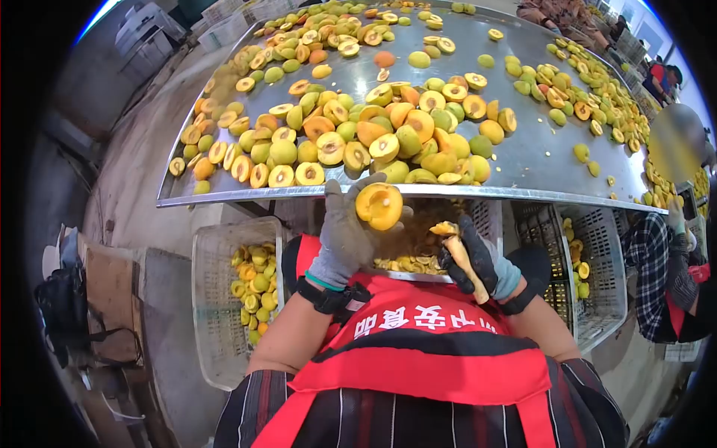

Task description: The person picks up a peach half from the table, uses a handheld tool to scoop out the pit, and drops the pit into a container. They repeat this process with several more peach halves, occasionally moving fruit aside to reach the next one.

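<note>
My left hand (347,231), in a grey glove, holds a halved yellow-orange fruit (379,206) with its hollowed cut face up, just below the table's near edge. In my right hand (478,257), gloved in dark and grey, is a tool with a pale wooden handle (464,263); a bit of orange-yellow fruit is at its upper end. Between and below both hands, a container of fruit pieces (409,264) sits under the edge. Halved and whole fruits (358,142) lie heaped on the metal table (523,175) ahead.
A white crate of fruit halves (216,299) stands at lower left, another crate (606,299) at lower right. A co-worker in a checked sleeve (648,261) is at the far right. A cardboard box (112,291) and dark bag (61,299) are at far left.
</note>
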`<state>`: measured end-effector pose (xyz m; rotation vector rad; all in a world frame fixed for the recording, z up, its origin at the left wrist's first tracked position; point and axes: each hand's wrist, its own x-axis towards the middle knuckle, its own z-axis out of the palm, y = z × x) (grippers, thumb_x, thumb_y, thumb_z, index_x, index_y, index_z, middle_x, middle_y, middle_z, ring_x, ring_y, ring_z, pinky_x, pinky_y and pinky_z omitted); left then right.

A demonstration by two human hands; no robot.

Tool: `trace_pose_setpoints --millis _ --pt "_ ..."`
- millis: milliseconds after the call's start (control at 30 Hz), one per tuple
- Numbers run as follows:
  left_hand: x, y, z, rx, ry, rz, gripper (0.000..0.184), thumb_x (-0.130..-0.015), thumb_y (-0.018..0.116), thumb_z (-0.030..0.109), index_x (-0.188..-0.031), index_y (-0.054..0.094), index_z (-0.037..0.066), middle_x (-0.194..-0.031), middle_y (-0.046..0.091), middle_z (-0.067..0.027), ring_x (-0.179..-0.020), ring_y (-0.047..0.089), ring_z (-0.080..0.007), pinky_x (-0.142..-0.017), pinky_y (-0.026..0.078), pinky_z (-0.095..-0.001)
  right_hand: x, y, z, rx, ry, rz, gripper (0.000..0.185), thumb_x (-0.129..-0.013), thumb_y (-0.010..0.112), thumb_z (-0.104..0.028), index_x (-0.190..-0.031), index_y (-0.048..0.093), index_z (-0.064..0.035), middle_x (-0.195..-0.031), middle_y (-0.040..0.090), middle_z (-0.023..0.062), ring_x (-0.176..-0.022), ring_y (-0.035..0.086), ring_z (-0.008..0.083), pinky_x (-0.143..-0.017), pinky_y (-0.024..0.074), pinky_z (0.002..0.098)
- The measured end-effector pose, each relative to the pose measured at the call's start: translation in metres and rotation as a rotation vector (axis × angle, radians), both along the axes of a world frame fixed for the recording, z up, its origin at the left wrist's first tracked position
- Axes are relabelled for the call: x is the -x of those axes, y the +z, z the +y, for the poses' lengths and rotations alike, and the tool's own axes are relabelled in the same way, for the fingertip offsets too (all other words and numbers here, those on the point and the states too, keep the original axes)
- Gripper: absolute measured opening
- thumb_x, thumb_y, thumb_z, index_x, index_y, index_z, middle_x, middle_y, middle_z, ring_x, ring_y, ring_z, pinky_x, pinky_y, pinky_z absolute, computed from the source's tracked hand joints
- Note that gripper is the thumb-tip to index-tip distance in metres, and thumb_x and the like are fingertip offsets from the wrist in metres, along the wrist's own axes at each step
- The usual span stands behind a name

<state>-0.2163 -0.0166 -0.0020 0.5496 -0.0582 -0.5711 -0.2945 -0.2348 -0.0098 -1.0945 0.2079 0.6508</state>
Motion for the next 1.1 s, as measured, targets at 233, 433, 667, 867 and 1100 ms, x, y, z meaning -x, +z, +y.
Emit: trace_pose_setpoints --millis 233,433,667,867,1100 --pt "0.016 0.001 0.103 -0.853 0.325 -0.317 0.040 -0.096 0.033 0.033 -0.110 0.053 0.002 -0.104 0.059 -0.0123 -0.094 0.058 -0.0220 -0.079 0.050 -0.0329 -0.003 -0.027 -0.011 0.077 -0.066 0.074 0.046 -0.092 0.031 -0.053 -0.092 0.049 -0.0108 -0.056 0.046 0.0045 -0.037 0.040 0.0135 -0.031 0.0314 0.0248" --pt "-0.023 0.016 0.160 -1.925 0.390 -0.809 0.032 -0.080 0.060 0.023 -0.105 0.058 0.002 -0.100 0.061 -0.0166 -0.094 0.058 -0.0291 -0.080 0.045 -0.0355 0.004 -0.038 -0.015 0.232 0.045 -0.078 0.049 -0.095 0.030 -0.044 -0.080 0.055 -0.0049 -0.054 0.047 0.0019 -0.045 0.045 0.0105 -0.042 0.0363 0.0244" --pt "-0.117 0.012 0.077 -2.354 -0.148 -0.757 0.045 -0.072 0.062 0.043 -0.096 0.059 0.005 -0.096 0.062 -0.0190 -0.094 0.058 -0.0340 -0.079 0.045 -0.0416 0.002 -0.012 -0.002 0.118 0.014 -0.038 0.038 -0.091 0.046 -0.037 -0.094 0.057 -0.0003 -0.056 0.050 0.0038 -0.047 0.048 0.0114 -0.044 0.0372 0.0243" --pt "-0.108 -0.020 0.050 -1.899 0.286 -0.973 0.039 -0.065 0.070 0.016 -0.101 0.058 0.004 -0.100 0.059 -0.0179 -0.093 0.057 -0.0319 -0.081 0.046 -0.0384 0.011 -0.003 -0.006 0.147 -0.006 -0.059 0.026 -0.088 0.055 -0.030 -0.093 0.055 -0.0047 -0.061 0.054 0.0057 -0.048 0.051 0.0132 -0.043 0.0410 0.0256" --pt "-0.016 0.016 0.004 -0.755 0.210 -0.263 0.035 -0.077 0.054 0.002 -0.111 0.046 0.003 -0.097 0.054 -0.0070 -0.090 0.056 -0.0167 -0.077 0.049 -0.0281 -0.008 0.054 0.032 0.219 0.009 -0.297 0.026 -0.086 0.058 -0.030 -0.094 0.051 -0.0058 -0.063 0.053 0.0039 -0.049 0.050 0.0106 -0.044 0.0415 0.0248"
